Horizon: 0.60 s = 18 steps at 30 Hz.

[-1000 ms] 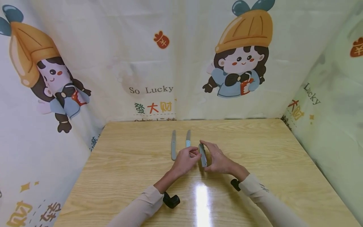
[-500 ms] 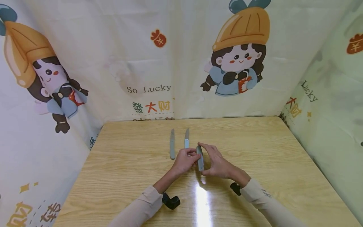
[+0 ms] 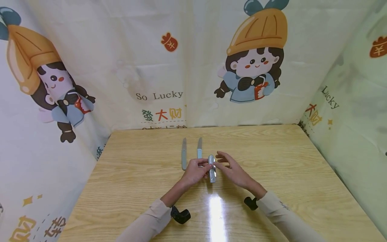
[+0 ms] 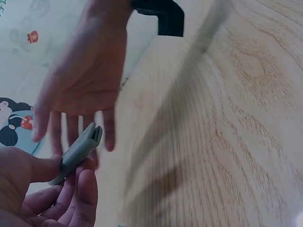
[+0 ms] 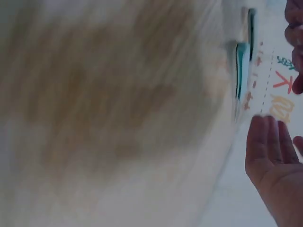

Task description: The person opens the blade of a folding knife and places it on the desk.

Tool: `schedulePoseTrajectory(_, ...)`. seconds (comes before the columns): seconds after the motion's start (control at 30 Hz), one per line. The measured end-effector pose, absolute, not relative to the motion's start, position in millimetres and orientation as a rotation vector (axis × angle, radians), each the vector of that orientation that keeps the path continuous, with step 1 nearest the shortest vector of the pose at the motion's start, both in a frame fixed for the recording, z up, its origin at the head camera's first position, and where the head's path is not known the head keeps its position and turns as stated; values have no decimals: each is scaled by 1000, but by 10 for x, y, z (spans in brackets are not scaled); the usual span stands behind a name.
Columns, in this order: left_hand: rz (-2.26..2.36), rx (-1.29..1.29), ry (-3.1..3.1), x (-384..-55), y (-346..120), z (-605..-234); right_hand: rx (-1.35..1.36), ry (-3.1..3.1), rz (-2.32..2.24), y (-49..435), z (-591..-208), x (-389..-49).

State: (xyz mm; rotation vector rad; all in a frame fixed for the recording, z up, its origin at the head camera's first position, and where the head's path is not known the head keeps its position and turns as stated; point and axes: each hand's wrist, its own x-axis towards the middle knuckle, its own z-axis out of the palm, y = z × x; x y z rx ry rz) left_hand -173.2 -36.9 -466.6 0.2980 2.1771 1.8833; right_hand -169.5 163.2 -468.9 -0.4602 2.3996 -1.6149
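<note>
My left hand point(image 3: 195, 172) pinches a folded grey pocket knife point(image 3: 212, 176) between thumb and fingers, holding it above the table. In the left wrist view the slot of the knife's handle point(image 4: 78, 153) faces partly up, beyond the thumb. My right hand point(image 3: 237, 174) is just right of the knife, its fingers extended and apart; in the head view its thumb overlaps the knife's edge. The right wrist view shows this hand point(image 5: 272, 165) with straight fingers. Two unfolded knives lie on the table: a grey one point(image 3: 184, 158) and a light blue-handled one point(image 3: 199, 153), partly behind my left hand.
A wooden table point(image 3: 136, 188) lies under both hands. Behind it hangs a cream printed cloth point(image 3: 205, 74), which also runs along both sides. A dark wrist device point(image 3: 180, 215) sits below my left wrist, and another dark device point(image 3: 251, 203) below the right one.
The right fingers have come off the ends of the pocket knife and opened out. The knife has turned slightly in my left hand. Both unfolded knives lie where they were.
</note>
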Motion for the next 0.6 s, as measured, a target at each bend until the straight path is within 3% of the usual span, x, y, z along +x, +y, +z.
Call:
schedulePoseTrajectory(0.23,1857,340,2195,-1660,-380,-4525,-171,2083,-1935,1584,-4763,-1675)
schedulePoseTrajectory(0.6,1838,315,2162,-1704,-421,-4764,-91,1983,-1971,1539,-4872,-1659)
